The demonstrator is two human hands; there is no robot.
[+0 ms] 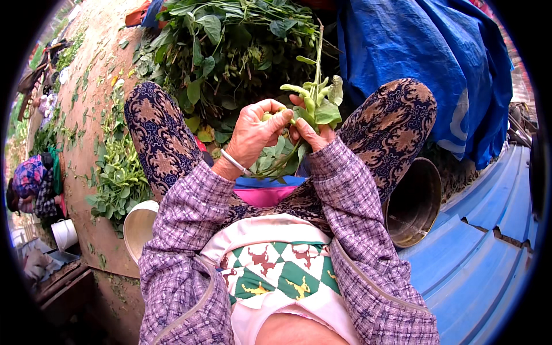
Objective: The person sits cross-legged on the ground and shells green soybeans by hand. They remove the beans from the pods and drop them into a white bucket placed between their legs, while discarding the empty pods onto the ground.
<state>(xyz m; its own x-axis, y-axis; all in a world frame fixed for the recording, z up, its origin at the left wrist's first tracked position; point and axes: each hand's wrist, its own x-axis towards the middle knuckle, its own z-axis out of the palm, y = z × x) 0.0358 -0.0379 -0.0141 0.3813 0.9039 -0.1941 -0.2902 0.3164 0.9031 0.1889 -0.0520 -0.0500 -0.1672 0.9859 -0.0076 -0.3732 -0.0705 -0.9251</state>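
Note:
Above my lap, both hands work on one bean stalk (318,63) with plump green pods and a few leaves. My right hand (313,137) is closed round it, with pods and leaves standing up past the fingers. Just left of it, my left hand (248,133) has thumb and forefinger pinched on a green pod (267,116), mostly covered by the fingers. A white bangle (234,163) circles the left wrist. Leaves and a thin stem (282,167) hang below the hands. Whether the pinched pod is still joined to the stalk cannot be made out.
Beyond my knees rises a large heap of bean plants (215,52), with a blue tarp (425,63) at its right. A pale bucket (131,230) stands left, a dark metal bucket (422,201) right. Blue corrugated sheeting (466,264) lies right. Another person (35,178) is far left.

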